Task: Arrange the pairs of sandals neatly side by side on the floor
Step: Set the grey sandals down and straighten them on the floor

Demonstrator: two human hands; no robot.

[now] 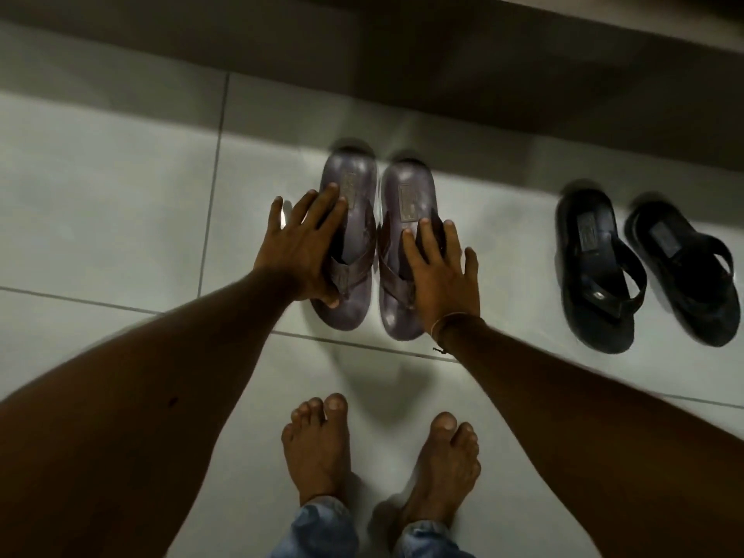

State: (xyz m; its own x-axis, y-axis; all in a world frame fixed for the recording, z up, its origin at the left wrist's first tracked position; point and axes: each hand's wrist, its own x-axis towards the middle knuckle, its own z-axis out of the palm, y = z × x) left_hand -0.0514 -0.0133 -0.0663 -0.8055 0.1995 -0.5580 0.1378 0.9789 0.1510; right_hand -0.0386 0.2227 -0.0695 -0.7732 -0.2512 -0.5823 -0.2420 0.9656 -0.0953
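Two brown sandals lie side by side on the pale tiled floor, toes pointing toward me. My left hand (300, 243) rests flat on the left brown sandal (350, 183), fingers spread over its strap and outer edge. Over the strap side of the right brown sandal (406, 191) lies my right hand (439, 271), fingers apart. Neither hand closes around a sandal. To the right, a black pair lies on the floor: the left black sandal (592, 271) and the right black sandal (680, 275), the latter angled slightly outward.
My bare feet (318, 445) stand on the tiles just below the brown pair, with rolled jeans cuffs at the bottom edge. A dark shadowed band, perhaps a wall base or step (443, 54), runs across the top behind the sandals.
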